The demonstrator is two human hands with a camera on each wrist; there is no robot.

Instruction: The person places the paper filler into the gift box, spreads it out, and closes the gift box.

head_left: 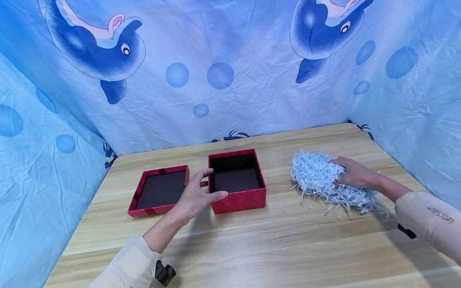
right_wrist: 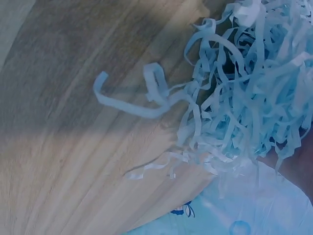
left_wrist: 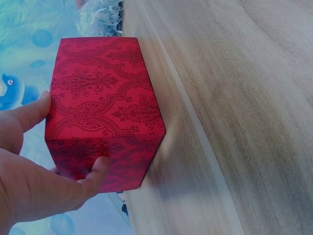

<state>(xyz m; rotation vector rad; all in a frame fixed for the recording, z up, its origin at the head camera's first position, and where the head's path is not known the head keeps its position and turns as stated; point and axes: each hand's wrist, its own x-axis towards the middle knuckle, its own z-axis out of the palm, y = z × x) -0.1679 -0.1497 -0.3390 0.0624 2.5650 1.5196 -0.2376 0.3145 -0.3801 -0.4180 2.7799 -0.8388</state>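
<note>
Your right hand (head_left: 354,173) clamps only part of the shredded paper (head_left: 311,172), so loose strands (right_wrist: 131,107) may litter the desk (head_left: 273,248); your left hand's (head_left: 192,200) fingers stand apart beside the red box (head_left: 241,201).

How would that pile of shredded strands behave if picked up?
Probably light: the pile is thin, loose strands. Likely floppy, since they bend and curl. It may also shed bits, as stray strands poke from its edges.

On my feed: lid (head_left: 163,190) on tabletop (head_left: 273,244) twd L edge, box (head_left: 239,201) btwn lid & paper shreds (head_left: 311,172), shreds twd R edge.
</note>
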